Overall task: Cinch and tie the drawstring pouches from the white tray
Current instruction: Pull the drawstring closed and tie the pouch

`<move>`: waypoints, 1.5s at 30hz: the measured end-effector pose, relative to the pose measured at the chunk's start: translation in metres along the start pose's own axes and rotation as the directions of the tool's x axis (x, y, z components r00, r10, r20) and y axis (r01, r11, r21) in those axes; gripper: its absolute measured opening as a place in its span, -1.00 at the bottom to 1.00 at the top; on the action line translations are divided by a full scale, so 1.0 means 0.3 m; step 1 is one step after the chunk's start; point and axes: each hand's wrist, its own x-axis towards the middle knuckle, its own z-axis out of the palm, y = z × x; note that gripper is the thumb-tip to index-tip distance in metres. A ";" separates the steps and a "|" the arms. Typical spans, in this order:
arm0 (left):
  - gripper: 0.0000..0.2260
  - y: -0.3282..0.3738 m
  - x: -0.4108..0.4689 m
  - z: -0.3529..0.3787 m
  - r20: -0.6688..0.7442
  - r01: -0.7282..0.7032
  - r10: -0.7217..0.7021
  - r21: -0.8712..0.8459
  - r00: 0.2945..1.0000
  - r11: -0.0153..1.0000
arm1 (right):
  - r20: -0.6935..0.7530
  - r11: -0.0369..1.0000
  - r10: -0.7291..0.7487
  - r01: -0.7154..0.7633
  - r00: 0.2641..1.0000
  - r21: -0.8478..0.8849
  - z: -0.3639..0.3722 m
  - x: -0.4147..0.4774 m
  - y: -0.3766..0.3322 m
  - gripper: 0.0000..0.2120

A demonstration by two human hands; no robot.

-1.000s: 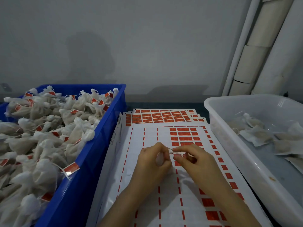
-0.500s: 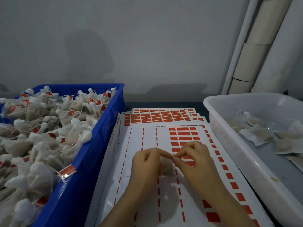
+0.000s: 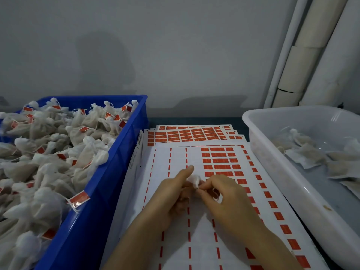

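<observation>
One small pouch (image 3: pixel 193 180) sits between both hands, above the sticker sheets (image 3: pixel 194 230). The left hand (image 3: pixel 173 193) grips its body so it stays put. The right hand (image 3: pixel 220 193) pinches the string by its neck, likely to pull it shut. Its bunched top points up and away. More pouches wait in the white tray (image 3: pixel 272 172); tied ones fill the blue bin (image 3: pixel 109 182).

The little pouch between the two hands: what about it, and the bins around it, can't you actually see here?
Head view only:
- Pouch: mostly hidden by the left hand and right hand; only its gathered top shows.
- Its drawstring and any knot: too thin and blurred to tell.
- Print on the red labels: too small to read.
- Blue crate: cut off by the left and bottom edges.
- White tray: cut off at the right edge.
</observation>
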 end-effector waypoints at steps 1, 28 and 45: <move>-0.50 0.001 0.003 0.001 -0.033 -0.013 0.014 0.021 0.999 1.000 | 0.014 1.000 -0.024 0.024 1.000 -0.012 0.005 -0.002 0.001 -0.95; -0.92 -0.060 0.039 -0.030 0.107 -0.449 0.647 0.803 0.755 0.391 | -0.089 0.952 -0.230 0.206 0.969 -0.226 0.016 0.010 0.023 -0.87; -0.77 -0.073 0.025 0.024 -0.248 -0.393 0.770 0.744 0.588 0.540 | -0.204 0.925 -0.256 0.178 0.945 -0.335 0.033 0.013 0.021 -0.90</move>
